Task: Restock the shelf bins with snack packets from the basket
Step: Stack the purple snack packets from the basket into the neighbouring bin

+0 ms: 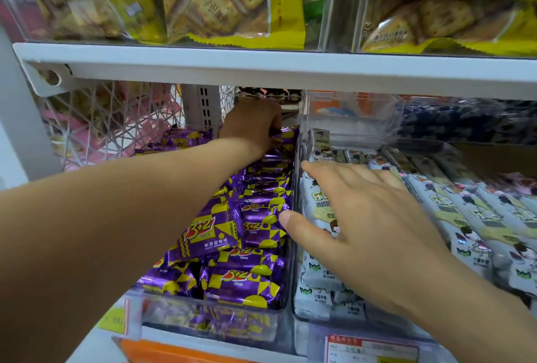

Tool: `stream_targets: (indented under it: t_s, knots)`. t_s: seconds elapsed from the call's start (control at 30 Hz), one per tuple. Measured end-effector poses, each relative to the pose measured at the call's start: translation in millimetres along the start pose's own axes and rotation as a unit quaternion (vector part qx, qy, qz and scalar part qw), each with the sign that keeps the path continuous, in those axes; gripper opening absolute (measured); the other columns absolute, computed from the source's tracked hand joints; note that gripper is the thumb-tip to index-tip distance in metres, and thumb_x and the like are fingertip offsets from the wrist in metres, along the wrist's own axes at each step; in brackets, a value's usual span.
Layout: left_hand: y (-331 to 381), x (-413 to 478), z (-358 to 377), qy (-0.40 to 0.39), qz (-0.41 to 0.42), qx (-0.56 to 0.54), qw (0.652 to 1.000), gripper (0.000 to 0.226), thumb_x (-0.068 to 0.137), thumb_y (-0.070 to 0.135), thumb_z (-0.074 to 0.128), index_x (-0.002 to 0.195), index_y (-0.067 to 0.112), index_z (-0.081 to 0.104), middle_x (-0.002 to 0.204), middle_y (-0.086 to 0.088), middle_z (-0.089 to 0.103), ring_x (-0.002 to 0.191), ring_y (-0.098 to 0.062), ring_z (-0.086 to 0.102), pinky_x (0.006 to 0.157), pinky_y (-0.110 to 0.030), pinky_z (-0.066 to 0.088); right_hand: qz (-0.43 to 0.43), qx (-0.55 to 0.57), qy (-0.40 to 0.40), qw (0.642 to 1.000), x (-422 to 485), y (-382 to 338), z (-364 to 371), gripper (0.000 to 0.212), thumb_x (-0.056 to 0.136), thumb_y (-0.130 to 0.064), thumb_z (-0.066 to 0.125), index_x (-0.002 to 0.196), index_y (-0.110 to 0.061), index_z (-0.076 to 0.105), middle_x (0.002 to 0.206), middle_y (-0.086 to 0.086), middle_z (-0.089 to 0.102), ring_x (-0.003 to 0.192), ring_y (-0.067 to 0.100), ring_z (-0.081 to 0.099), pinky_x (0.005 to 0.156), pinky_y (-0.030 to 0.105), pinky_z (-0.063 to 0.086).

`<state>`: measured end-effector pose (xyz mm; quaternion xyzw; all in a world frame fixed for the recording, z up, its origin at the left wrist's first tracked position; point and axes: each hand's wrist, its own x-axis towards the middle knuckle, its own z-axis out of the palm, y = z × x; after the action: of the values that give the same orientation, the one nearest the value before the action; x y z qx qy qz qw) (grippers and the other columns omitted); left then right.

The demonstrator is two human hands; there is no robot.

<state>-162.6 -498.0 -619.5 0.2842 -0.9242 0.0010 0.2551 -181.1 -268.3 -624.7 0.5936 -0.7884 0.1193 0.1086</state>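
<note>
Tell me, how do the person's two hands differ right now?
The left hand reaches deep to the back of the bin of purple packets. The right hand is nearer the front, over the white packets in the next bin. The left hand's fingers curl down onto the purple packets, while the right hand's fingers are straight and spread, holding nothing. Both hands are under the same white shelf.

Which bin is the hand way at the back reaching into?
The left bin, full of purple packets, beside the white packets. The left hand grips purple packets at its back; the right hand is spread over the white ones.
</note>
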Motion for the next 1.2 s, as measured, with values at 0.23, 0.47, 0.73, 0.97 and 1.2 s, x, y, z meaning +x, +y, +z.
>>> stream_targets:
  t_s: [0.23, 0.47, 0.73, 0.97, 1.2]
  knots:
    - [1, 15, 11, 0.017, -0.003, 0.064, 0.998, 0.017, 0.082, 0.015, 0.072, 0.098, 0.018, 0.067, 0.115, -0.010, 0.057, 0.112, -0.031, 0.052, 0.087, -0.037, 0.046, 0.001, 0.021, 0.022, 1.000, 1, 1, 3, 0.095, 0.065, -0.074, -0.002, 0.149, -0.036, 0.022, 0.151, -0.021, 0.032, 0.135, 0.001, 0.025, 0.100, 0.020, 0.005]
    - [5, 6, 5, -0.023, 0.023, 0.092, 0.995, 0.022, 0.088, 0.013, 0.062, 0.110, 0.014, 0.063, 0.112, -0.011, 0.061, 0.104, -0.030, 0.059, 0.086, -0.039, 0.050, 0.005, 0.027, 0.026, 0.999, -1, 2, 4, 0.093, 0.069, -0.073, 0.001, 0.149, -0.034, 0.026, 0.150, -0.019, 0.035, 0.137, 0.003, 0.028, 0.101, 0.020, 0.006]
    - [4, -15, -5, -0.264, 0.066, 0.216, 0.938, 0.072, 0.100, 0.057, 0.027, 0.155, 0.025, -0.005, 0.163, 0.002, -0.009, 0.150, -0.023, 0.002, 0.118, -0.044, 0.022, -0.006, 0.008, 0.014, 1.000, 1, 2, 2, 0.096, 0.065, -0.072, -0.008, 0.150, -0.036, 0.015, 0.152, -0.022, 0.027, 0.138, 0.000, 0.022, 0.100, 0.020, 0.004]
    - [9, -10, -14, -0.275, 0.045, 0.127, 0.952, 0.060, 0.102, 0.051, 0.024, 0.155, 0.026, 0.010, 0.163, -0.006, 0.002, 0.150, -0.025, 0.005, 0.120, -0.044, 0.017, 0.006, 0.000, 0.007, 1.000, 2, 2, 2, 0.097, 0.065, -0.073, -0.006, 0.150, -0.036, 0.018, 0.153, -0.018, 0.028, 0.138, 0.003, 0.023, 0.101, 0.022, 0.006]
    - [-2, -97, -78, -0.111, 0.063, 0.000, 0.992, 0.068, 0.088, 0.068, 0.021, 0.115, 0.020, 0.062, 0.117, -0.004, 0.062, 0.111, -0.023, 0.055, 0.095, -0.039, 0.044, 0.030, 0.031, -0.024, 0.999, -2, 3, -5, 0.090, 0.072, -0.079, 0.001, 0.152, -0.038, 0.011, 0.160, -0.013, 0.013, 0.144, 0.008, 0.015, 0.114, 0.028, 0.011]
